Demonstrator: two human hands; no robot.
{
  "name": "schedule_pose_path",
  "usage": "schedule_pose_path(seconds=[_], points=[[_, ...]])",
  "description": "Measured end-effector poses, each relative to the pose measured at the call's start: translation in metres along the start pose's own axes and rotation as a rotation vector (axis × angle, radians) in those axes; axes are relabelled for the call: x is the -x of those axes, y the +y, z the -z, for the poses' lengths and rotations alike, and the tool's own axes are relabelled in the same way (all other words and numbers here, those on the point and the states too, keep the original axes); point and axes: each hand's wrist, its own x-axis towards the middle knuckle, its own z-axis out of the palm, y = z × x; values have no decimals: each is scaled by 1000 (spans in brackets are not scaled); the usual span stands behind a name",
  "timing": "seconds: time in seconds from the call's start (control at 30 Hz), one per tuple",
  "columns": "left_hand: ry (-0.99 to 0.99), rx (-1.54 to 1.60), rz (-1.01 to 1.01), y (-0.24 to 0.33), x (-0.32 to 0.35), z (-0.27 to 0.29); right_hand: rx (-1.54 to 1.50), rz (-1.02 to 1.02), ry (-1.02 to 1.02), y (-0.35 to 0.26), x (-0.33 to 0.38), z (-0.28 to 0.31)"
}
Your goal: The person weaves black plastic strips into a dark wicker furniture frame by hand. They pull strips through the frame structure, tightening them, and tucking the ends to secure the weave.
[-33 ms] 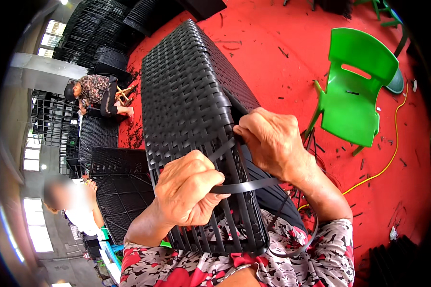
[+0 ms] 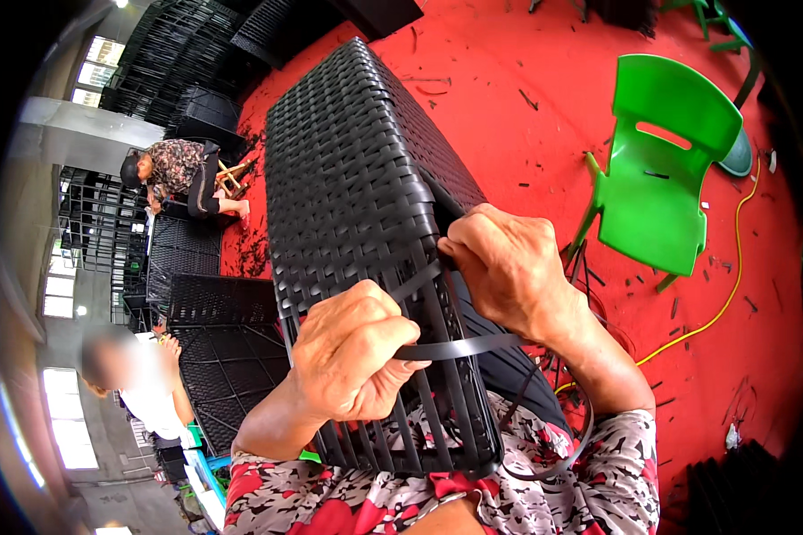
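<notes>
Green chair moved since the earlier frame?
No. No visible shift either way: the green chair keeps its place beside the yellow cable on the red floor.

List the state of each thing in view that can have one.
Black wicker piece: partly woven; far part dense, near end unfilled
Black strip: held, crossing the unfilled part, looping down at right
Left hand: closed on the strip
Right hand: closed at the piece's edge; what it pinches is hidden
Green chair: standing upright
Yellow cord: lying in a curve
Red floor: littered with dark scraps
</notes>
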Motion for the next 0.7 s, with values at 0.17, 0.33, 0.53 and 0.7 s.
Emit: schedule_pose_path(seconds=[0.17,0.33,0.53,0.7], points=[[10,6,-14,2,1,0,-348,-309,-103,2,-6,8],[0,-3,-5,1,5,1,-757,-734,-314,-4,-25,14],[-9,4,-31,1,5,-1,-715,-875,-481,-8,-50,24],[-23,-8,-40,4,5,-1,-693,-862,-510,-9,-55,23]])
